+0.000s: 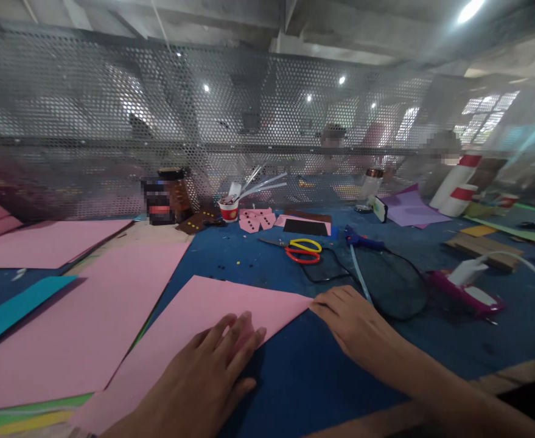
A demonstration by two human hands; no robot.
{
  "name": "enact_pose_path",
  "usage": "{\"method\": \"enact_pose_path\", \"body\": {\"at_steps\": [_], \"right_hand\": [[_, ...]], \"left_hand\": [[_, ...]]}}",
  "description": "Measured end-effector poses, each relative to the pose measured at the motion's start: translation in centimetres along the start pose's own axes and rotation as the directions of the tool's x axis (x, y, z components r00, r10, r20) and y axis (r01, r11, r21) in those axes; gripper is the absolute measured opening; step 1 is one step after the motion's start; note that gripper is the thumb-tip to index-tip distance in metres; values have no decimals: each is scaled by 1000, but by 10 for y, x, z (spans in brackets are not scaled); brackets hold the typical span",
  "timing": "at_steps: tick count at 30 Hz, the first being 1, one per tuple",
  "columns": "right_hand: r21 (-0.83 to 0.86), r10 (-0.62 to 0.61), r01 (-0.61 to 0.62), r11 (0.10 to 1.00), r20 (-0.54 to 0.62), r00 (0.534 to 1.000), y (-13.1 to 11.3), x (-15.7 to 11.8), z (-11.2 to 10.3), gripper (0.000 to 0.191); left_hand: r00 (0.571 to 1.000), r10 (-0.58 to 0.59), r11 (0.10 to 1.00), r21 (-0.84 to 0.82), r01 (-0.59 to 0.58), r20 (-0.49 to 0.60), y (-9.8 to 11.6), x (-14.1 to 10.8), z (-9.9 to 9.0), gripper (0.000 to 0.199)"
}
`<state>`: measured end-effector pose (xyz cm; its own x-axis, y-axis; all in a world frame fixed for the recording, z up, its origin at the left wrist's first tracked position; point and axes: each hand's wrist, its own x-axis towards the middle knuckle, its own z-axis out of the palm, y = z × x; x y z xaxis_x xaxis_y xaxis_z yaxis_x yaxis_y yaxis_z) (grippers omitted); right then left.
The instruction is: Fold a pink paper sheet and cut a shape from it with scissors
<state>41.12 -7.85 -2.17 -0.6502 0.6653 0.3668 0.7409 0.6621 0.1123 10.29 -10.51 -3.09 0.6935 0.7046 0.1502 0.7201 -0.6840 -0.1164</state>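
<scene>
Spread open at lower centre, my left hand [207, 365] lies over the pink sheet [203, 307], likely steadying it on the blue table [299, 371], while my right hand [347, 313] meets its pointed corner mid-frame; whether it pinches or presses, I cannot tell.

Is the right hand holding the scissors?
No, the right hand is at a corner of the pink paper; the scissors lie apart on the table.

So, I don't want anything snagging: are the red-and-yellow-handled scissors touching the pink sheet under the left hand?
Apart. The head view shows a strip of blue tabletop between the scissors and the pink sheet.
</scene>
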Motion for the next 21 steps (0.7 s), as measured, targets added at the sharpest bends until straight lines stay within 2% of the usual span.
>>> {"method": "enact_pose_path", "body": {"at_steps": [10, 21], "right_hand": [[-55, -40, 40, 998, 2, 999, -3, 3, -3, 29], [30, -20, 18, 999, 71, 997, -6, 2, -4, 33]], "left_hand": [[999, -30, 1000, 3, 30, 43, 2, 1, 0, 54], [996, -32, 999, 17, 31, 88, 2, 3, 2, 55]]}}
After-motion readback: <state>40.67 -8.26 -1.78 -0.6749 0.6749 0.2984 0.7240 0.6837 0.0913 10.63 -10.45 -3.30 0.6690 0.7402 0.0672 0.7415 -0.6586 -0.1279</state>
